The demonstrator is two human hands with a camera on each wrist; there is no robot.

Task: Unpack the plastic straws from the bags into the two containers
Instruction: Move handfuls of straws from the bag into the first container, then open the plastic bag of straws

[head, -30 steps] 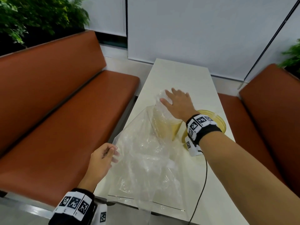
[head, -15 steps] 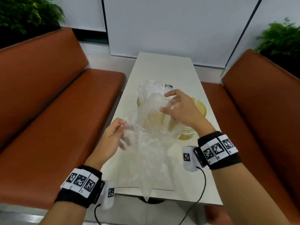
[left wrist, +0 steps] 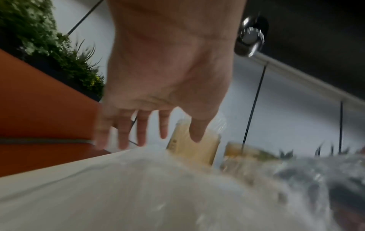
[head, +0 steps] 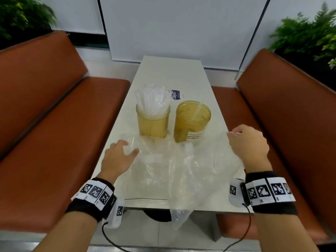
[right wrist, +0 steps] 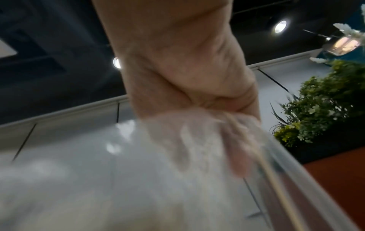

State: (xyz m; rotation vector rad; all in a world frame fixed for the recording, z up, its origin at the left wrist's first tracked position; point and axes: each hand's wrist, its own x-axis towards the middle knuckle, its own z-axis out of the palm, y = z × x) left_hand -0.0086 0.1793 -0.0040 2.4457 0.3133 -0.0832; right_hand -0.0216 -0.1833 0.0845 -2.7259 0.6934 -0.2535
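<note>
Two amber containers (head: pixel 153 120) (head: pixel 190 121) stand mid-table (head: pixel 171 75): the left packed with clear straws (head: pixel 151 100), the right holding one. Nearer lies one crumpled clear bag (head: pixel 174 166); the left hand (head: pixel 118 157) rests released on it, the right hand (head: pixel 248 142) clenches its edge.

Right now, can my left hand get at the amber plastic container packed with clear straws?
Probably yes. The left hand rests open on the clear plastic bag, just short of the amber straw-filled container, with only loose film between them.
</note>
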